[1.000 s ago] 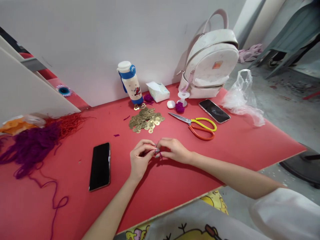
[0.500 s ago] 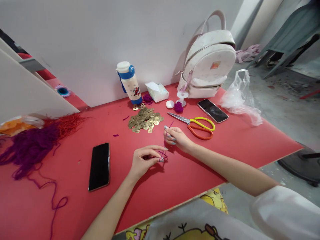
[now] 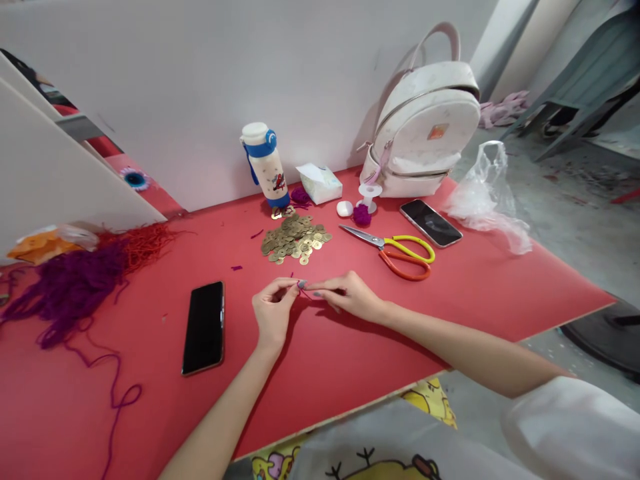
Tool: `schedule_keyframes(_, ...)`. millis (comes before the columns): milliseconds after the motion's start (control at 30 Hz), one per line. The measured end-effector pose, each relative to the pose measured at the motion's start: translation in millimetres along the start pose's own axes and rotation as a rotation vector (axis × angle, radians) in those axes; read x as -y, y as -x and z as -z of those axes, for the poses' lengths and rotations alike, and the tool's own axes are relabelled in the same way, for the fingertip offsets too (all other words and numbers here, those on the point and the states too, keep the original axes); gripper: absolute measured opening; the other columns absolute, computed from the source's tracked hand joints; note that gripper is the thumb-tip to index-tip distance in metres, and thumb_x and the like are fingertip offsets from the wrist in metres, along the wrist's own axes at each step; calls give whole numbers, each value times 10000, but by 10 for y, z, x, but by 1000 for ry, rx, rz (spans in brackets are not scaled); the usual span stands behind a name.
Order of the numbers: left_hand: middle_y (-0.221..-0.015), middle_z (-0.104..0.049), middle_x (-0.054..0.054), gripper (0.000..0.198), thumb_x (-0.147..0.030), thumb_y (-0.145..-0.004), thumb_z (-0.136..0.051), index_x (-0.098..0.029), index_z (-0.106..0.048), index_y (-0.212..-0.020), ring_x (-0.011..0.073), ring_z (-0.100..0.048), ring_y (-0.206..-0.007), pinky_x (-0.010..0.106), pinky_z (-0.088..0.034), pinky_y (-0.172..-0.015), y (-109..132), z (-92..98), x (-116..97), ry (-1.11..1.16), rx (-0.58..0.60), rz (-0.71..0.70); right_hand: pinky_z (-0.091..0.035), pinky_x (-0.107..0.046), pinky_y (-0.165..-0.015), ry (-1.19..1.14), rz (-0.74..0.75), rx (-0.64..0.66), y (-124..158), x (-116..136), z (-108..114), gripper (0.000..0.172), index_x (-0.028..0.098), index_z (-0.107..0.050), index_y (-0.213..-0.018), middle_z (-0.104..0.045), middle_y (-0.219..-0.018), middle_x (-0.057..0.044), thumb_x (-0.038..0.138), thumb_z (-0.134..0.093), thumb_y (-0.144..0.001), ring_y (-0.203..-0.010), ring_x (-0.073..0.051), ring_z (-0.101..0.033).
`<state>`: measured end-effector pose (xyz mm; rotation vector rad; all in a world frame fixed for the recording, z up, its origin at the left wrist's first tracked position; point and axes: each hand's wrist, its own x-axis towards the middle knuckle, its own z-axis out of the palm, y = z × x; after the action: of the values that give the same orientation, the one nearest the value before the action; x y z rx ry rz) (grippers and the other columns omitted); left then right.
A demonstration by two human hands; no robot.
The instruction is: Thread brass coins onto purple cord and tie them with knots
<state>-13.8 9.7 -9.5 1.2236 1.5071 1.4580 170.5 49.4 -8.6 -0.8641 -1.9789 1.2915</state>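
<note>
A short piece of purple yarn [image 3: 307, 293] is pinched between the thumb and fingertips of my left hand [image 3: 273, 310], just above the red tabletop. From the other side my right hand [image 3: 354, 297] meets it, index finger stretched to my left fingertips, its thumb close below at the yarn. The grip of the right fingers on the strand is small and partly hidden. Behind both hands lies a heap of brass-coloured coins with holes [image 3: 295, 237]. Scissors [image 3: 395, 248] with yellow and orange handles lie beyond my right hand.
A black phone [image 3: 203, 328] lies left of my left hand, with purple yarn strands [image 3: 83, 283] farther left. Along the back stand a bottle [image 3: 267, 167], a tissue pack [image 3: 320, 185], a white spool [image 3: 369, 195] and a white backpack [image 3: 423, 133]. Another phone [image 3: 431, 223] and a plastic bag [image 3: 487, 200] are at right.
My right hand has come down from the raised strand to my left fingertips. My left hand has shifted left and up, still pinching the yarn. The view has turned slightly.
</note>
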Motion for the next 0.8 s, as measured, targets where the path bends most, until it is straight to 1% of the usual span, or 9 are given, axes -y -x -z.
schedule_keyframes(67, -720, -720, 27, 116, -293, -759, -744, -179, -759, -755, 148, -632, -664, 246, -499, -627, 11, -7, -9, 1, 16, -6, -390, -224, -582, 171, 44, -3, 20, 6, -36, 333, 190, -717, -1167, -644, -562, 2, 381, -567, -940, -487, -99, -509)
schedule_keyframes(167, -732, -726, 32, 111, -290, -759, -742, -181, -758, -743, 156, -649, -696, 249, -512, -653, 26, -25, -50, -13, 35, -9, -392, -218, -589, 210, 49, 65, 21, 7, -76, 311, 185, -694, -1178, -648, -558, 8, 342, -611, -922, -510, -109, -545)
schedule_keyframes(233, -727, -726, 31, 93, -273, -752, -741, -184, -757, -729, 154, -654, -688, 244, -515, -645, 32, -35, -73, -29, 51, -17, -397, -208, -569, 103, 13, 121, 14, 5, -97, 259, 170, -689, -1115, -624, -538, 27, 324, -611, -922, -498, -106, -548)
schedule_keyframes(300, -727, -728, 31, 68, -241, -742, -735, -186, -753, -707, 153, -662, -687, 240, -520, -643, 36, -42, -78, -38, 72, -37, -412, -201, -547, -62, -25, 154, 9, 6, -107, 197, 158, -678, -995, -619, -557, 31, 315, -573, -942, -478, -96, -543)
schedule_keyframes(400, -740, -735, 32, 47, -205, -724, -724, -189, -747, -686, 154, -678, -698, 233, -528, -644, 38, -49, -56, -51, 85, -59, -452, -210, -584, -178, -1, 158, 11, 26, -94, 218, 160, -646, -856, -621, -594, 24, 303, -522, -964, -501, -94, -562)
schedule_keyframes(467, -748, -740, 35, 43, -204, -719, -722, -190, -747, -687, 156, -684, -703, 230, -530, -639, 39, -55, -34, -72, 90, -62, -465, -218, -618, -161, 36, 139, 14, 55, -71, 211, 167, -637, -841, -622, -610, 22, 299, -524, -962, -540, -99, -581)
schedule_keyframes(533, -757, -744, 39, 43, -211, -720, -720, -189, -748, -696, 161, -689, -708, 232, -534, -640, 41, -62, -17, -92, 96, -59, -469, -217, -617, -162, 35, 111, 17, 87, -52, 213, 172, -618, -843, -618, -627, 21, 312, -514, -966, -564, -102, -595)
schedule_keyframes(633, -776, -748, 44, 52, -228, -728, -720, -186, -749, -721, 167, -694, -721, 242, -546, -659, 44, -70, -9, -119, 94, -52, -475, -218, -608, -221, -15, 91, 18, 117, -45, 256, 173, -578, -855, -602, -644, 19, 371, -476, -982, -584, -106, -612)
schedule_keyframes(800, -782, -744, 50, 79, -238, -755, -694, -179, -746, -746, 172, -688, -734, 257, -549, -677, 33, -61, -22, -150, 56, -76, -489, -242, -640, -357, -85, 88, 12, 119, -57, 323, 172, -534, -875, -648, -732, -14, 461, -442, -986, -634, -115, -620)
